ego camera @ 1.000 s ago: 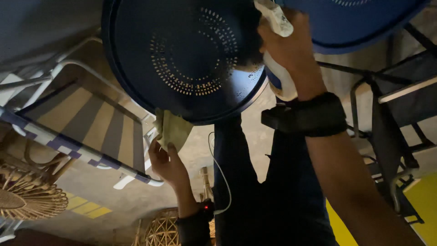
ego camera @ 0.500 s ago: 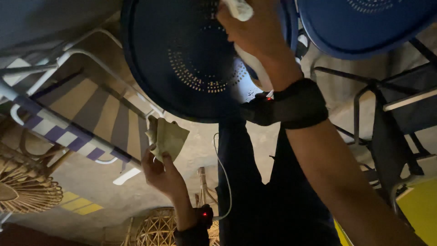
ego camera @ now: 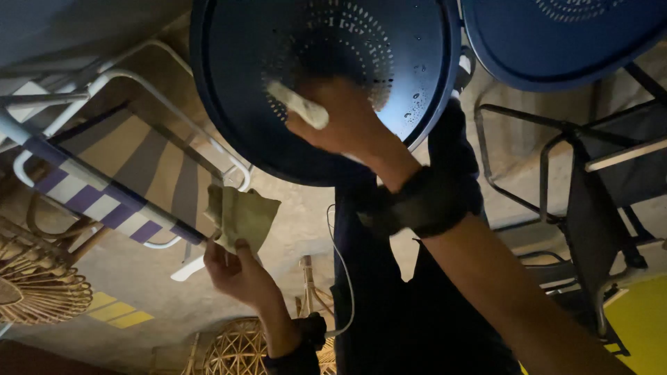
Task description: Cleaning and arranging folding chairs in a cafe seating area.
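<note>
While the right hand (ego camera: 347, 125) grips a white bottle (ego camera: 299, 105) against the blue seat (ego camera: 264, 83), the left hand (ego camera: 240, 274) pinches a cloth (ego camera: 243, 217).
Seat is round, perforated at centre, filling the upper middle; droplets show on its right side. Cloth hangs below the seat's rim, apart from it, beside a striped folding chair (ego camera: 97, 198). Second blue seat (ego camera: 556, 35) at upper right. Wicker items (ego camera: 35, 292) lower left.

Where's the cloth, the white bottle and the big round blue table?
cloth (ego camera: 243, 217), head view, middle of the crumpled greenish cloth held by the left hand (ego camera: 236, 274)
white bottle (ego camera: 297, 104), head view, the part sticking out of the right hand (ego camera: 347, 121)
blue table (ego camera: 243, 90), head view, bare top left of the holes
</note>
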